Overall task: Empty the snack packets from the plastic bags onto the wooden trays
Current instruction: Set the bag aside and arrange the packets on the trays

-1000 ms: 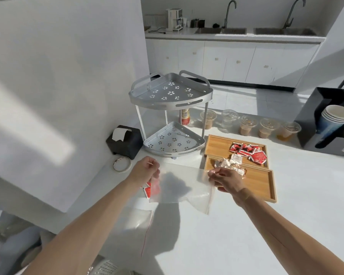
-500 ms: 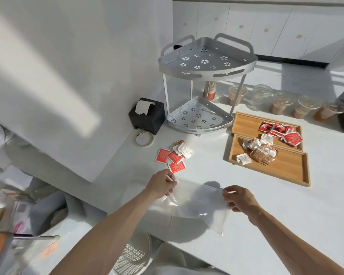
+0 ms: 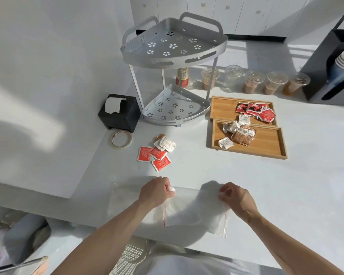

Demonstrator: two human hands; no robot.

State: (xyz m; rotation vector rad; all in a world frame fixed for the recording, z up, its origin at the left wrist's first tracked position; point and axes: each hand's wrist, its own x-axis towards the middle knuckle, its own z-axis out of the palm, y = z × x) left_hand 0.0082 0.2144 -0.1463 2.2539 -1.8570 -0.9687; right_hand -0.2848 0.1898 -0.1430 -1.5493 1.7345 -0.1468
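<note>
Far beyond the fingers a grey two-tier corner rack [image 3: 174, 56] stands on the white table [image 3: 286, 185]. Left of it sits a black tissue box [image 3: 119, 114], with a tape roll [image 3: 121, 139] just nearer. Lidded cups [image 3: 254, 81] line the far edge.

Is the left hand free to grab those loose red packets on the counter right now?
Probably not yet: the left hand is pinching the plastic bag. Nothing blocks the way to the red packets.

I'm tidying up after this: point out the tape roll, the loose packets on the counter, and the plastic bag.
tape roll [image 3: 121, 140], head view, on its ring edge.
loose packets [image 3: 157, 153], head view, on a red packet mid-pile.
plastic bag [image 3: 195, 209], head view, on its clear middle.
</note>
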